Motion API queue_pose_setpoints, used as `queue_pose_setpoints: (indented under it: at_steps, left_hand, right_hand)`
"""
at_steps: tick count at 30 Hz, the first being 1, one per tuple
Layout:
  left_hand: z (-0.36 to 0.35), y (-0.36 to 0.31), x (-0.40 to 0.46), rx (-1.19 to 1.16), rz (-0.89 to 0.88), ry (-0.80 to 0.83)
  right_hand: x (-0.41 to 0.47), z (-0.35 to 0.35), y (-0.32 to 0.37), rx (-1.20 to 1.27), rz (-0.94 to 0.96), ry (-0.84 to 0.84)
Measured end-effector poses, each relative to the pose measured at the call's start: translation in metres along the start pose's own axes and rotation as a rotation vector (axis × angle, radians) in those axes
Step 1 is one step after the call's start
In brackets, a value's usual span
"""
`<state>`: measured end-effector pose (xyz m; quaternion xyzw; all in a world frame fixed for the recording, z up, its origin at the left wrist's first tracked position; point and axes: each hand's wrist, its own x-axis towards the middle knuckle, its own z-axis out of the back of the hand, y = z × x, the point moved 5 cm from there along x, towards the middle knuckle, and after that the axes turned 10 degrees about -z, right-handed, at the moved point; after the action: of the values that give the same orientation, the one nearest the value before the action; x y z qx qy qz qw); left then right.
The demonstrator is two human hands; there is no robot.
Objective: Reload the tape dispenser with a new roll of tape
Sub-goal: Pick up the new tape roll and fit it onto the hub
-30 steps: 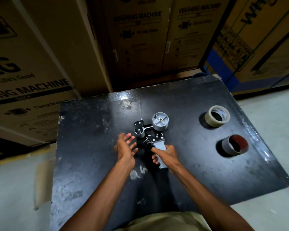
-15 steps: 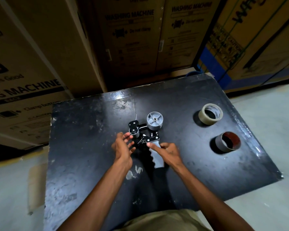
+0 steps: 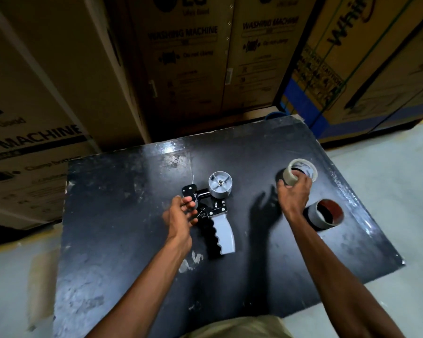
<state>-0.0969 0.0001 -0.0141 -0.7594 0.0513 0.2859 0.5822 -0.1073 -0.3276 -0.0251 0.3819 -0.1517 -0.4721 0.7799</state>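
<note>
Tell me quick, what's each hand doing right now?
Left hand: fingers curled around the black front end of the tape dispenser.
Right hand: fingers closing on the clear tape roll; whether it's lifted cannot be told.

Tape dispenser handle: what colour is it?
Grey, with a black wavy grip edge; head view.

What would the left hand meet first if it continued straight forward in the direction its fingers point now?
Most likely the tape dispenser: the left hand has its fingertips right at the black front roller part, though actual contact is hard to judge from this view.
</note>
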Motion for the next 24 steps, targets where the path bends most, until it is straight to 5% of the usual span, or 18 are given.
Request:
queue_pose_setpoints:
  at_steps: [15,24]
  left_hand:
    - [-0.016,-0.002,-0.008,0.035,-0.059,0.122]
    - [-0.039,-0.014,-0.027,0.083,-0.162,0.345]
  right_hand:
    - [0.036,-0.016,-0.022,-0.121,-0.089,0.109]
    - [-0.036,-0.007,0.003,0.229,-0.031,0.281]
